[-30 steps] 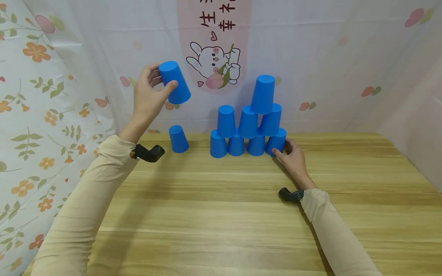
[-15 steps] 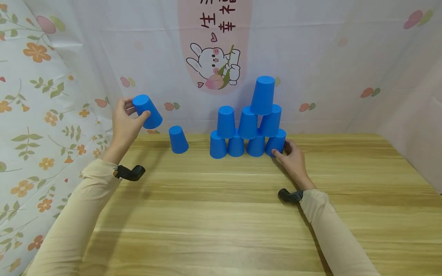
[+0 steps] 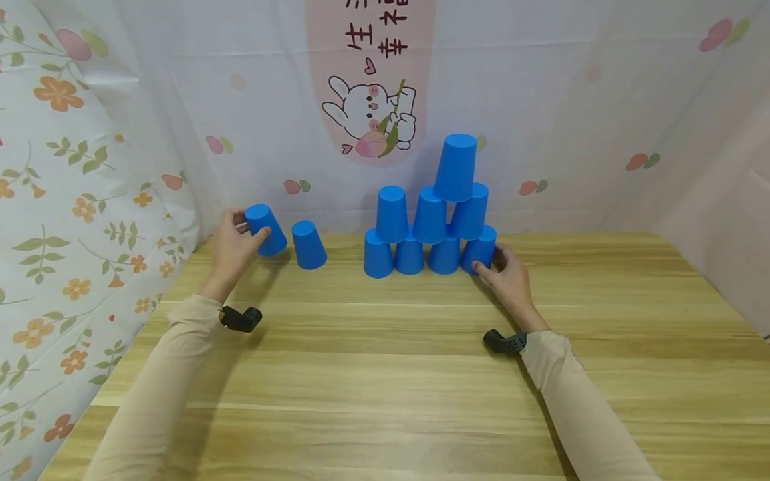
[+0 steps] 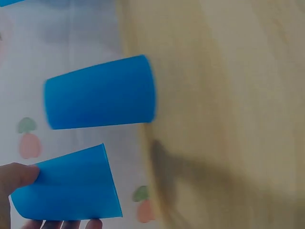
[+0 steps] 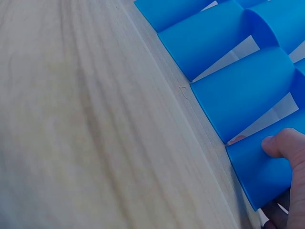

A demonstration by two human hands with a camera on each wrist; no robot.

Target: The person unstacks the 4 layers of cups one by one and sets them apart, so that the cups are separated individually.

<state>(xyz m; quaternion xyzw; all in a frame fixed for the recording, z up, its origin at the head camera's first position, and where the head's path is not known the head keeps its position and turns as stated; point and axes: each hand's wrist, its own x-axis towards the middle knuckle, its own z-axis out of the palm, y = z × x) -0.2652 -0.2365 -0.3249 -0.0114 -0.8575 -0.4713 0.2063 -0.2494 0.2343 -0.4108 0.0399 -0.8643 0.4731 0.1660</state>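
Observation:
My left hand (image 3: 233,247) grips an upside-down blue cup (image 4: 71,186), thumb on one side and fingers on the other. In the left wrist view its rim stands above the table, its shadow falling on the wood. Just right of it, another blue cup (image 3: 309,246) stands upside down on the table. My right hand (image 3: 510,277) holds the rightmost bottom cup (image 5: 262,162) of a stack between thumb and fingers. That stack has a bottom row of several upside-down cups, three cups (image 3: 392,215) on them, and a single cup (image 3: 455,168) on top at the right.
The wooden table (image 3: 385,374) reaches back to a white printed curtain (image 3: 541,100) close behind the cups. A floral curtain (image 3: 66,220) hangs along the left side. Black wrist-worn devices (image 3: 242,319) stick out from both wrists.
My left hand has carried its cup down and to the left, from high above the table to beside the lone standing cup. The right hand and the stack stay put.

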